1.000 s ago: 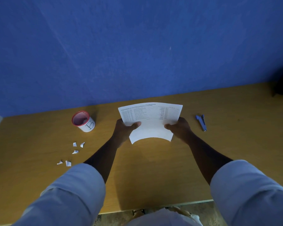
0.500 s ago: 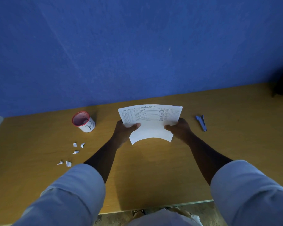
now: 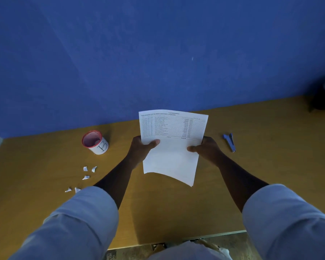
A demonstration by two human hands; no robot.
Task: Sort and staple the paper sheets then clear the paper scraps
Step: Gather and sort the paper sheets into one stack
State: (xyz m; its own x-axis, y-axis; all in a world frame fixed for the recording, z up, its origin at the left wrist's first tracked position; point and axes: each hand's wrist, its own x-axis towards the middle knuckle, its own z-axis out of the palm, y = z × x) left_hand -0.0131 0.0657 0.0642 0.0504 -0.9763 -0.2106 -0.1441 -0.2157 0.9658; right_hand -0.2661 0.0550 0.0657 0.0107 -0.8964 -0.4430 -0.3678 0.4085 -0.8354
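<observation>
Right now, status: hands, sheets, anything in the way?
Left hand and right hand both grip the sheets, held above the table. Stapler untouched, right. Scraps still out, left, by the cup. Nothing in the way.

Your two bare forearms and rolled pale sleeves

Your left hand [image 3: 142, 150] and right hand [image 3: 207, 149] are bare, with no gloves, rings or watch to be seen, and both forearms are uncovered from the wrist up to the cuffs. Your left sleeve [image 3: 77, 220] and right sleeve [image 3: 289, 220] are a pale grey-blue cloth, rolled or pushed back into thick, rounded folds with soft creases across them. Low at the bottom edge, between your arms, a strip of the same light cloth shows, too blurred to tell more.
</observation>
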